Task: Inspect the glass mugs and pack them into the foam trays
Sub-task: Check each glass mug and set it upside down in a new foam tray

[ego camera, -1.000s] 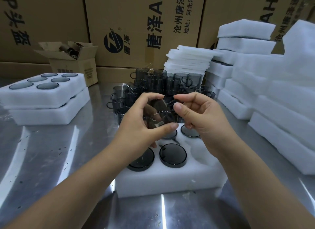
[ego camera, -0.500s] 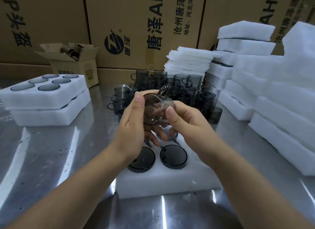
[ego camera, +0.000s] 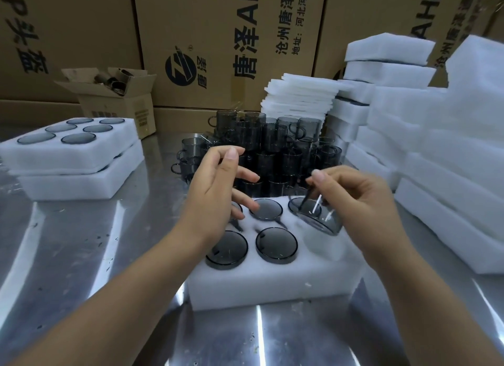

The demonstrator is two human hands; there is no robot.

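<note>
The right hand (ego camera: 351,199) closes its grip on a smoky glass mug (ego camera: 319,218), thumb and curled fingers pinching it near the top. The mug hangs tilted over the right end of a white foam tray (ego camera: 272,284). Whether the glass touches the foam cannot be told. The left hand (ego camera: 215,194) hovers over the tray's left end, its grip loose, fingers spread and relaxed, holding nothing.

Inside the tray, dark mugs fill the pockets: two along the near edge (ego camera: 227,249) (ego camera: 276,245) and one in the middle of the far row (ego camera: 266,209). Another sits partly hidden under the left hand. The tray sits on a shiny metal table (ego camera: 81,256).

Just behind the tray stands a crowded pile of loose mugs (ego camera: 272,147), stacked in layers. Well to the tray's left lie two filled foam trays (ego camera: 71,153), one on the other, with round mug tops showing in the upper one. To the tray's right rise tall stacks of foam blocks (ego camera: 436,161). Behind the tray and past the pile is a stack of thin foam sheets (ego camera: 300,98). Far behind and left of the tray sits a small open cardboard box (ego camera: 120,98), and printed cartons (ego camera: 218,38) wall off the back.
</note>
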